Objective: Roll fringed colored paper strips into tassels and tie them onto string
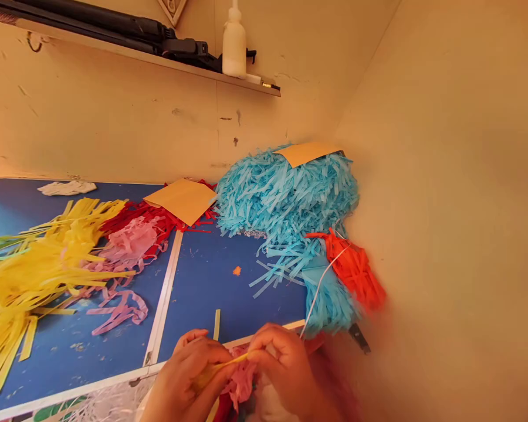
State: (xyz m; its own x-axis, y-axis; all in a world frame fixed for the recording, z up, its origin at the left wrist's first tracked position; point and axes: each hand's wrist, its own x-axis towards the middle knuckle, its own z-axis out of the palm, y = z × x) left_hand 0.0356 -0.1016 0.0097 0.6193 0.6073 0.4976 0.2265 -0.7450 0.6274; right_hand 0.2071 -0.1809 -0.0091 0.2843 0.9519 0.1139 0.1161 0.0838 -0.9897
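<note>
At the near edge of the blue table (229, 293), a twisted yellow paper strip (233, 361) stretches between my two hands. My left hand (198, 375) is closed around its wider end. With thumb and forefinger, my right hand (284, 366) pinches the narrow end. Just behind and below the strip shows a bunch of pink fringe (242, 384), partly hidden by my fingers. A white string (319, 287) runs from near my right hand up to a red-orange tassel (356, 269). Light blue fringe (330, 305) hangs at the table edge beside it.
A big light blue fringe pile (286, 193) stands at the wall. To the left lie yellow strips (66, 252), pink strips (129, 240), red fringe (202, 223) and an orange card (183, 200). A wall shelf (158, 55) bears a white bottle (234, 47).
</note>
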